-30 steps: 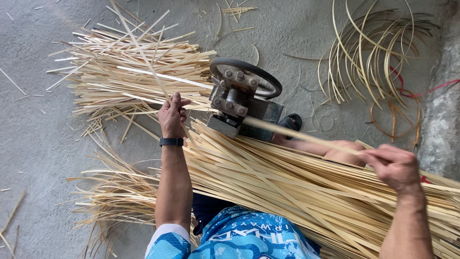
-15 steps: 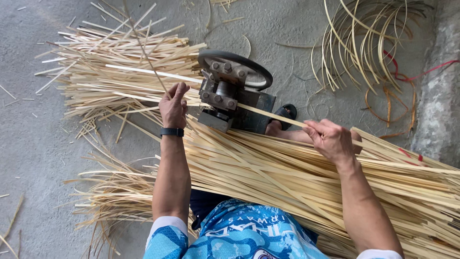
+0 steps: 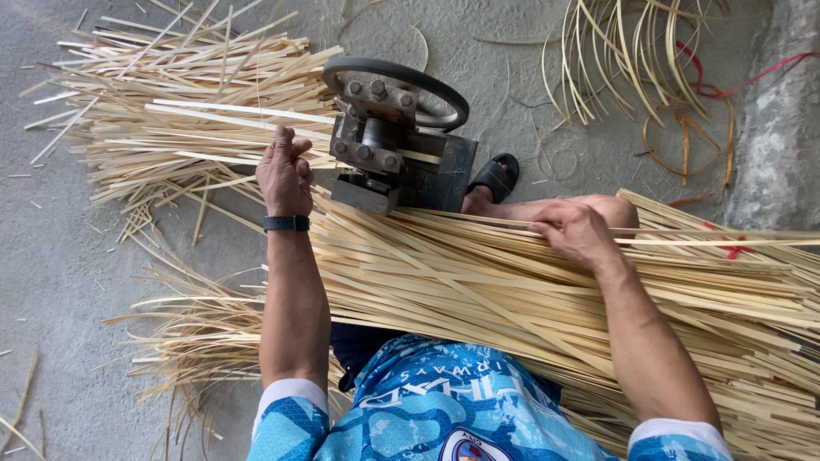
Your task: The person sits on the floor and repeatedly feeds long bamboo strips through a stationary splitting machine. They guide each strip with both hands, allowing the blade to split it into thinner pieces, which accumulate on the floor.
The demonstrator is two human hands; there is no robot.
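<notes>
The left hand pinches split bamboo strips beside the metal splitting machine. The right hand grips one strip atop the bundle. These strips look light, springy and sharp-edged, likely best held near the machine.

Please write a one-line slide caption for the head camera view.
Left hand grips a bamboo strip beside the metal machine; right hand rests on the strip bundle.

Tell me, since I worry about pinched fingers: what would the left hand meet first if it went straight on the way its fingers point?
Probably the pale flat bamboo strips piled beyond the left hand; the grey metal splitting machine sits beside its line, though depth is unclear.
</notes>
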